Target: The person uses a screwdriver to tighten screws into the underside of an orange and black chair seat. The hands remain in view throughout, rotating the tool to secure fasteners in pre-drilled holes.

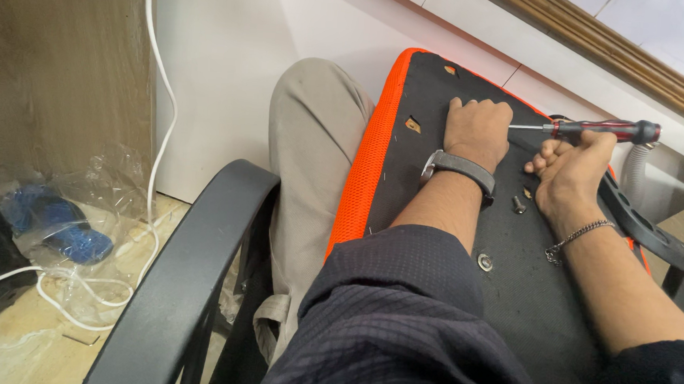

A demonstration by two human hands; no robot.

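1. As the seat [435,221] lies upside down across the person's lap, its black underside faces up, with orange mesh showing along its left edge.
2. The right hand [569,170] is clenched round the red-and-black handle of the screwdriver [599,129], near the seat's far right edge.
3. The screwdriver's long axis runs almost level, handle to the right, steel shaft pointing left toward the left hand [479,129].
4. The left hand is closed in a fist on the underside near the far edge; the shaft's tip disappears at its knuckles, so whether the fingers pinch the tip or a fastener cannot be told.
5. The left hand lies directly left of the grip, in line with the shaft; it is the hand nearer the working tip.
6. A loose screw [519,203] rests on the underside just beside the right wrist, between the two forearms.
7. A washer [485,262] sits nearer the person, close to the left sleeve.
8. A black armrest [194,286] curves at the left, beyond the seat's left edge.
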